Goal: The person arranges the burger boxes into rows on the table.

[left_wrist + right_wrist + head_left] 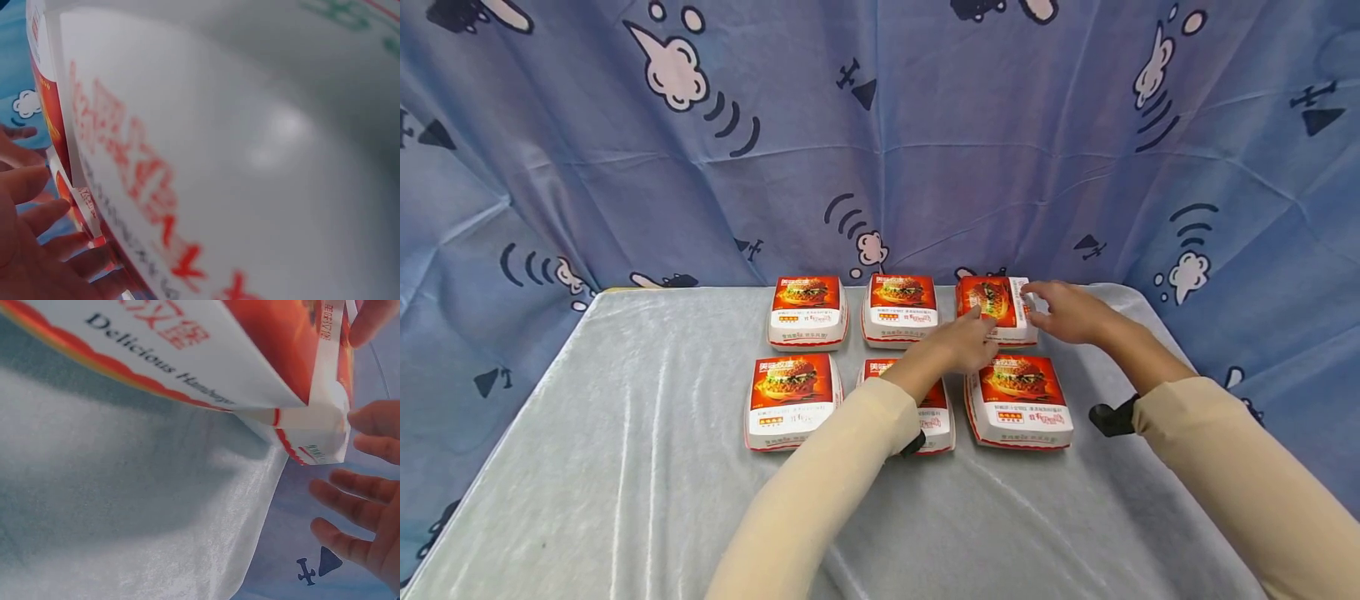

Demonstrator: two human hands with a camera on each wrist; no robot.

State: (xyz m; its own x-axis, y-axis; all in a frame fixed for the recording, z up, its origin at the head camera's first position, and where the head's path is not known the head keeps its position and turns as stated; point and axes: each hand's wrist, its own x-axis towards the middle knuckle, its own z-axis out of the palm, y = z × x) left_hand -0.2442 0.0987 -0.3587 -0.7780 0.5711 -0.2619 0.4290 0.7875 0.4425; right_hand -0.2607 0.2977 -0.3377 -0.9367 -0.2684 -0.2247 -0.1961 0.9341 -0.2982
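Six-pack style rows of red-and-white hamburger boxes stand on the table. The back right box (988, 302) has its burger picture turned sideways, unlike the others. At its near left corner is my left hand (967, 340), fingers extended toward it, the arm crossing over the front middle box (936, 408). My right hand (1070, 312) is at the right side of the back right box, fingertips close against it. In the right wrist view the right hand's fingers (350, 500) are spread beside that box (319, 440). The left wrist view shows the left hand (44, 250) with loosely spread fingers.
The front right box (1018, 400) stands just before the hands. Farther left are the front left box (793, 400), back left box (807, 312) and back middle box (901, 308). A grey cloth covers the table (587, 467); a blue patterned curtain (790, 108) hangs behind.
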